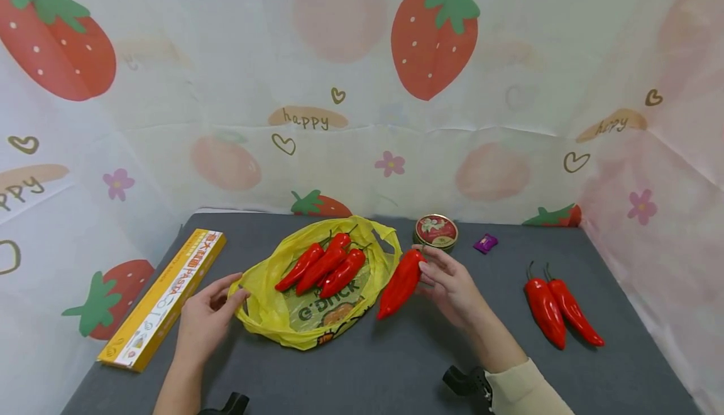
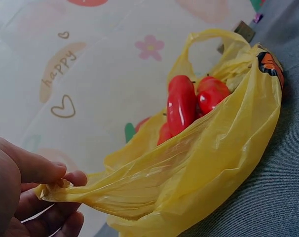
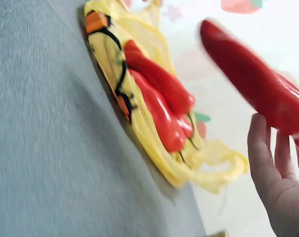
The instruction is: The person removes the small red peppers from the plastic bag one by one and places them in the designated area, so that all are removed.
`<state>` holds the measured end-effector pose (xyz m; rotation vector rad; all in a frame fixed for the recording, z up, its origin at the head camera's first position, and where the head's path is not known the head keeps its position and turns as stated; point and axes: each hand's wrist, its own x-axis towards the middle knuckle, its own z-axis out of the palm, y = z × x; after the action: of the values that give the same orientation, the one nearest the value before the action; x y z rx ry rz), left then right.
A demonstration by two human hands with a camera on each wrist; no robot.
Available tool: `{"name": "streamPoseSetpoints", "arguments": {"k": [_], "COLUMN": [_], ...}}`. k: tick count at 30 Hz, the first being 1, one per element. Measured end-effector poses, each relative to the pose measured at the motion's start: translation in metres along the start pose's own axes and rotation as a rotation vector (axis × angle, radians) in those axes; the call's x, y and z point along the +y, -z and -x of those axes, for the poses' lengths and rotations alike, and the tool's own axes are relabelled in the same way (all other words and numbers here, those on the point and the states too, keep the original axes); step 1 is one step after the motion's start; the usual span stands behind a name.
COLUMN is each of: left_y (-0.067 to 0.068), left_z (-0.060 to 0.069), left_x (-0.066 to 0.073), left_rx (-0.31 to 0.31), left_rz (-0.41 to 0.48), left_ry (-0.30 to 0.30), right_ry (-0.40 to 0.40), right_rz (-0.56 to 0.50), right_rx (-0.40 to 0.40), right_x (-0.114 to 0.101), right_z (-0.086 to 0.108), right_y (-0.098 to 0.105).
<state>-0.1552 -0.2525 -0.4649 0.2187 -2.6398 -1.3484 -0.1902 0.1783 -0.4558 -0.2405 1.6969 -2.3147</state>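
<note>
An open yellow plastic bag (image 1: 257, 298) lies on the table with several red peppers (image 1: 325, 264) inside. At its left edge my left hand (image 1: 206, 317) pinches the bag's gathered rim between thumb and fingers; the left wrist view shows this hand (image 2: 36, 192) and the stretched yellow plastic (image 2: 189, 168). My right hand (image 1: 452, 286) holds another red pepper (image 1: 400, 284) just right of the bag, above the table. In the right wrist view the fingers (image 3: 260, 143) are against that pepper (image 3: 258, 81), whose tip points toward the bag's side.
Two red peppers (image 1: 545, 314) lie side by side at the right. Behind my right hand stand a round red tin (image 1: 436, 232) and a small purple packet (image 1: 486, 243). A long yellow pasta box (image 1: 164, 302) lies along the left. A printed cloth (image 1: 362, 88) hangs behind the table.
</note>
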Motion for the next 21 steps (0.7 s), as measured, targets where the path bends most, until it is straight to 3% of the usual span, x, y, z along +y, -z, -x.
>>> {"name": "streamPoseSetpoints", "arguments": {"k": [5,9,13,21], "left_y": [0.001,0.001,0.001,0.000], "left_z": [0.000,0.000,0.000,-0.001], "left_x": [0.000,0.000,0.000,0.001], "left_rx": [0.000,-0.003,-0.010,-0.021], "left_rz": [0.006,0.009,0.016,0.002], "left_ry": [-0.002,-0.001,0.010,0.019], "right_ry": [-0.031,-0.063,-0.113,-0.110], "right_rz": [-0.055,0.001,0.190,0.764], "right_rx": [0.119,0.150,0.173,0.307], "right_x": [-0.008,-0.016,-0.024,-0.031], "right_z": [0.009,0.020,0.034,0.055], "right_y": [0.020,0.036,0.056,0.095]}}
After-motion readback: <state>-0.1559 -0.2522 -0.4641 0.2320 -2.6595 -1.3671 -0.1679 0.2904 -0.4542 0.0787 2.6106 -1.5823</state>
